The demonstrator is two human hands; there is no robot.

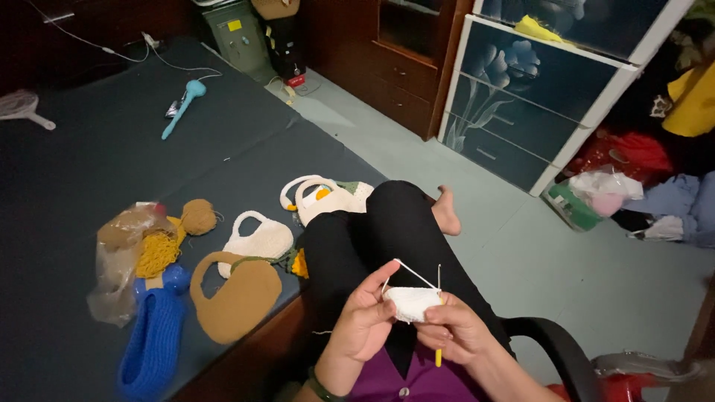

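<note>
White crocheted piece (412, 303) sits pinched between both sets of fingers, above the lap: the left hand (365, 320) clamps its edge and keeps the white yarn strand (414, 273) taut, while the right hand (456, 327) grips it together with a yellow crochet hook (438, 356). Left of the fingers, 3 finished bags lie on the dark mat (89, 164), a tan bag (237, 296) nearest.

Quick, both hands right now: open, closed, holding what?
Left hand: closed, pinching the white crochet piece and its yarn strand.
Right hand: closed on the yellow crochet hook, also touching the white piece.
</note>
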